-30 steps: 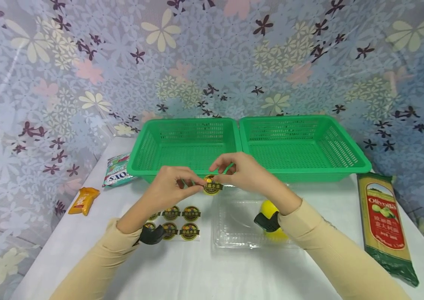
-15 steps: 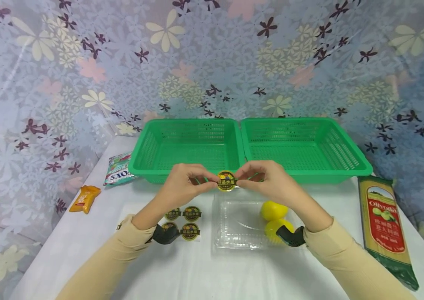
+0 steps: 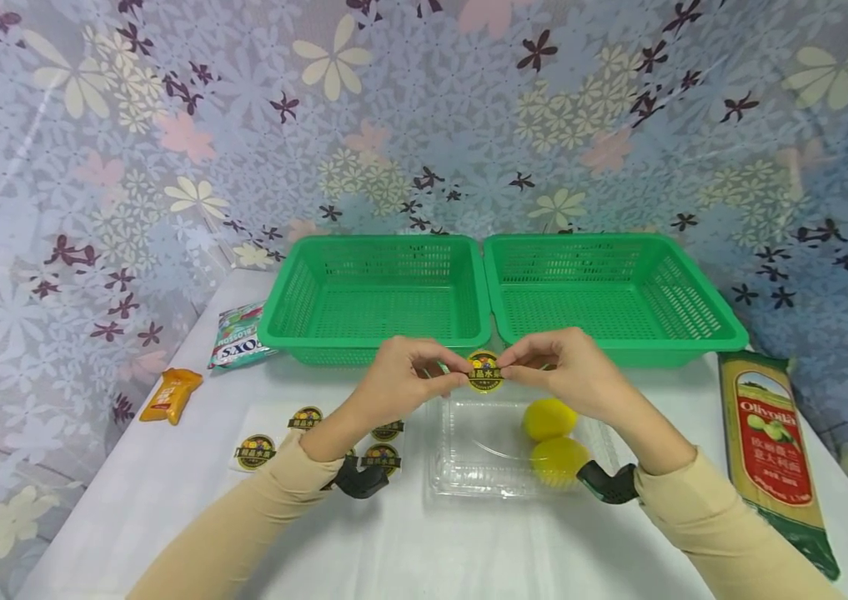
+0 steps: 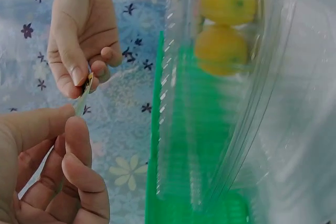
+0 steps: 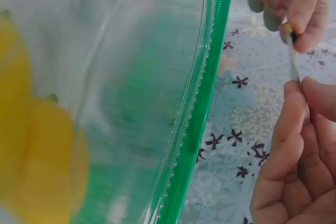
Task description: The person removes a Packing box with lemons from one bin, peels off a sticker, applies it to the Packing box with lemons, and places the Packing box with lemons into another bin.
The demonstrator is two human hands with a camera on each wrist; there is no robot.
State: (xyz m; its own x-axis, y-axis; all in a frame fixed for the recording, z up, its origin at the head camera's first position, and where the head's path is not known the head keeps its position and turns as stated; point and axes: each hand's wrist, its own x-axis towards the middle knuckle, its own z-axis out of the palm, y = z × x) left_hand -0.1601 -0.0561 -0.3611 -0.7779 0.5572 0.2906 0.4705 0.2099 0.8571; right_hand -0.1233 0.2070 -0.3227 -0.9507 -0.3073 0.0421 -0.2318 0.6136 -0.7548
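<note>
A round black-and-gold sticker [image 3: 484, 372] is stretched between both hands, held up above the far side of a clear plastic box. My left hand [image 3: 414, 375] pinches its left edge between thumb and forefinger; my right hand [image 3: 568, 368] pinches the opposite edge. In the left wrist view the sticker [image 4: 84, 94] shows edge-on, thin and slightly bent. Below lies the clear plastic box [image 3: 472, 479] with two yellow lemons [image 3: 560, 461] in its right part. Several matching stickers [image 3: 254, 452] lie on a sheet at the left, partly hidden by my left forearm.
Two green plastic baskets [image 3: 374, 343] [image 3: 626, 343] stand side by side behind the box. A teal candy bag [image 3: 242, 337] and a small orange packet [image 3: 171, 396] lie to the left. At the right lies a pasta pack [image 3: 775, 450].
My left hand has carried the sticker rightward. My right hand, with its fingers apart near the sticker a second ago, now pinches its right edge and has also moved right.
</note>
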